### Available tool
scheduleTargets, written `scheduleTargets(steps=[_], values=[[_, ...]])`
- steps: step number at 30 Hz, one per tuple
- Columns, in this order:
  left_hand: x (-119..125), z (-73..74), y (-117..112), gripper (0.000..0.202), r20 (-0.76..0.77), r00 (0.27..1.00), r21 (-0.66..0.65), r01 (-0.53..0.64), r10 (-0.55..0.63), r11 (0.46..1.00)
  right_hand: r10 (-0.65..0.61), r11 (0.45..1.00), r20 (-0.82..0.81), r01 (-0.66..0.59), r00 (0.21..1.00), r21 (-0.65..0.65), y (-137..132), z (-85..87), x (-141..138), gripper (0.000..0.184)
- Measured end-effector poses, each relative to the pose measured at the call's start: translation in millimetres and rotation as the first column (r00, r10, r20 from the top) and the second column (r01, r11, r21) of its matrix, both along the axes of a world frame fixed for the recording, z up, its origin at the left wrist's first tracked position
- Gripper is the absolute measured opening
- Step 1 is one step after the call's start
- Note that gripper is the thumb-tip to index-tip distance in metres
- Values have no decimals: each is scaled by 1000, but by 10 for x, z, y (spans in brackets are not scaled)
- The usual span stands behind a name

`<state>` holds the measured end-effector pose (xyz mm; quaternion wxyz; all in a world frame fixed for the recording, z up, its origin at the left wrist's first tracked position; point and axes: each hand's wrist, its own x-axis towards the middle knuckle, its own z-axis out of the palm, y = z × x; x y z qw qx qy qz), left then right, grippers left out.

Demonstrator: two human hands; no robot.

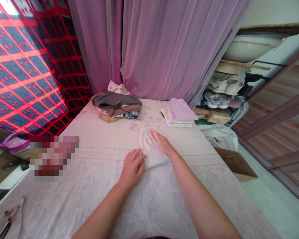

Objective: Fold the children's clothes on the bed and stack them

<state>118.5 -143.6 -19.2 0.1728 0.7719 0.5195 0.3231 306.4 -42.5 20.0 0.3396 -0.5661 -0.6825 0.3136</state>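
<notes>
A small white striped garment [149, 146] lies flat on the bed [102, 186] in front of me. My right hand [161, 142] rests on top of it with the fingers stretched flat. My left hand [132, 167] lies open beside it, the fingertips touching the garment's lower left edge. Neither hand grips anything.
An unfolded heap of clothes [117, 106] sits at the far side of the bed, a neat folded stack [179, 113] to its right. Pink curtains [164, 46] hang behind. A shoe rack [224, 93], a plastic bag [220, 136] and a cardboard box [236, 162] stand right of the bed.
</notes>
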Motion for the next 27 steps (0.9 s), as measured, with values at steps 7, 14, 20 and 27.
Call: scheduleTargets(steps=[7,14,20,27], values=[[10,71,-28,20,-66,988,-85,134,-140,987,-14,998,93,8,996,60,-247,91,278,19],[-23,-1,57,19,44,997,-111,64,-60,992,-51,980,186,13,981,200,-490,-203,254,22],[-99,-103,134,24,96,985,-17,-141,142,990,-377,921,404,383,833,69,-418,-108,510,30],[-68,-57,74,29,-34,994,-27,-105,104,994,-150,878,579,377,801,-294,-249,62,605,38]])
